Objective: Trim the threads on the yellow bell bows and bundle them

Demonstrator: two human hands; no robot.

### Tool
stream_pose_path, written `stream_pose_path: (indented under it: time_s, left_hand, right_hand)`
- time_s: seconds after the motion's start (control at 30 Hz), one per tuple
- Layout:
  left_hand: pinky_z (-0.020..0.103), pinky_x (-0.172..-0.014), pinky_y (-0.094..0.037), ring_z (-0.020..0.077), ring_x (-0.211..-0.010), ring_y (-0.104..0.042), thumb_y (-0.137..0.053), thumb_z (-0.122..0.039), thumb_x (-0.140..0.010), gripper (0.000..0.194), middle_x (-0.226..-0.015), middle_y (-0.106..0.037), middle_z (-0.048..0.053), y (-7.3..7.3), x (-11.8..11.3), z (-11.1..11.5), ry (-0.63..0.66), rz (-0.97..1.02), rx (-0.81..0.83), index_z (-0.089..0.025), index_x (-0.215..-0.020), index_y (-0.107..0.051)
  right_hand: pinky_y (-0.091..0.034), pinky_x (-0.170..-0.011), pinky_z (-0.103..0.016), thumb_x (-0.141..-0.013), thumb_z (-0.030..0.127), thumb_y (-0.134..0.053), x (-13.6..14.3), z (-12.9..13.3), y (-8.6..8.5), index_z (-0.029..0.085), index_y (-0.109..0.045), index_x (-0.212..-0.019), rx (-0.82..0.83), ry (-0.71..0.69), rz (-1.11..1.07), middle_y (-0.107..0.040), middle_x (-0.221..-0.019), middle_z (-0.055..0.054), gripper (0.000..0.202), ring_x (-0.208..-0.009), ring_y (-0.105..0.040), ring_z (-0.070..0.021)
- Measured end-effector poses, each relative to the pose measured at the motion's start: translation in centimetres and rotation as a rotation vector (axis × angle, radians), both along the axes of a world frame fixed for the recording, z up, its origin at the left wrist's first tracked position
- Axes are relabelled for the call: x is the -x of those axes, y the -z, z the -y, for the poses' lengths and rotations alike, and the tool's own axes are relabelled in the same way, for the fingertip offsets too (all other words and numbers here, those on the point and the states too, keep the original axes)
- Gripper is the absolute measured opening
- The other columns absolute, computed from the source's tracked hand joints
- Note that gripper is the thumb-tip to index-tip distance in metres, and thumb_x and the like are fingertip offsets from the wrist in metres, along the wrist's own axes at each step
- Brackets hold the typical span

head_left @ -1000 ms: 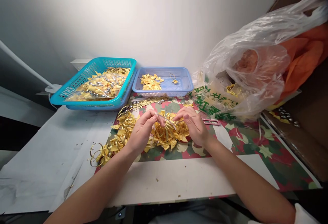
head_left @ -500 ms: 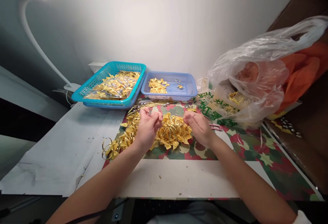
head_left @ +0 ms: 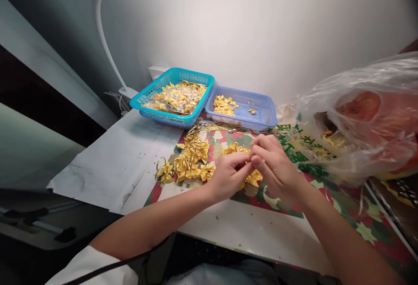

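Observation:
My left hand (head_left: 230, 174) and my right hand (head_left: 274, 163) meet fingertip to fingertip over the patterned cloth. Both are closed in a pinch, and whatever sits between the fingers is too small or too hidden to make out. Beneath and behind them lies a heap of yellow ribbon bows (head_left: 235, 148), partly covered by the hands. More bows with gold wire rings (head_left: 187, 167) spread to the left of my left hand. Behind these, a bundle of thin gold wires with silver beads (head_left: 225, 128) rests on the cloth.
A turquoise basket (head_left: 137, 102) holding bows and a clear bag stands at the back left. Beside it is a blue basket (head_left: 243, 122) with loose bows. Plastic bags (head_left: 352, 145) crowd the right side. A white lamp (head_left: 104, 37) rises at the left.
My hands, apart before, have come together at the fingertips, with the left moving right. The camera view has turned and tilted, shifting the baskets and lamp rightward in the picture.

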State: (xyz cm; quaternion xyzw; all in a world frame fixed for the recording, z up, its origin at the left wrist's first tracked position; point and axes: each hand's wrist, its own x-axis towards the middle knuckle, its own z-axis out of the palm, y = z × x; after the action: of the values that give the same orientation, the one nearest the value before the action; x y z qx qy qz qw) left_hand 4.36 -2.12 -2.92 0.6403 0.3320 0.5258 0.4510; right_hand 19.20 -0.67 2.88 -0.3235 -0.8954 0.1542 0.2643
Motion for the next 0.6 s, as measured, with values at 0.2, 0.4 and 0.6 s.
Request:
stream_pose_path:
  time_s: [0.2,0.4,0.6]
  left_hand:
    - [0.025,-0.064,-0.048,0.0138,-0.066,-0.058,-0.052,-0.025,-0.093,0.021,-0.072,-0.064,0.004,0.4,-0.9,1.5,0.015,-0.063,-0.184,-0.014,-0.082,-0.066]
    - [0.03,-0.085,-0.054,0.0206,-0.091,-0.069,-0.045,-0.021,-0.094,0.024,-0.097,-0.073,0.009,2.2,-1.3,2.2,0.145,-0.324,-0.253,-0.014,-0.098,-0.068]
    - [0.037,-0.101,-0.046,0.028,-0.117,-0.059,-0.041,-0.029,-0.096,0.041,-0.122,-0.068,0.008,2.4,-1.4,2.3,0.15,-0.525,-0.231,-0.018,-0.134,-0.052]
  right_hand:
    - [-0.042,-0.085,-0.036,-0.093,0.06,-0.041,-1.5,-1.1,-2.7,0.024,-0.054,-0.097,0.275,-0.155,-0.208,-0.051,-0.099,-0.005,0.038,-0.096,-0.05,-0.0222]
    - [-0.041,-0.077,-0.033,-0.088,0.048,-0.055,4.1,-2.6,-3.8,0.019,-0.067,-0.09,0.296,-0.064,0.372,-0.066,-0.091,-0.006,0.031,-0.087,-0.058,-0.0207]
    - [-0.037,-0.081,-0.04,-0.076,0.029,-0.065,10.7,-1.7,-1.7,0.016,-0.067,-0.069,0.203,-0.167,0.894,-0.068,-0.081,-0.011,0.015,-0.086,-0.059,-0.0263]
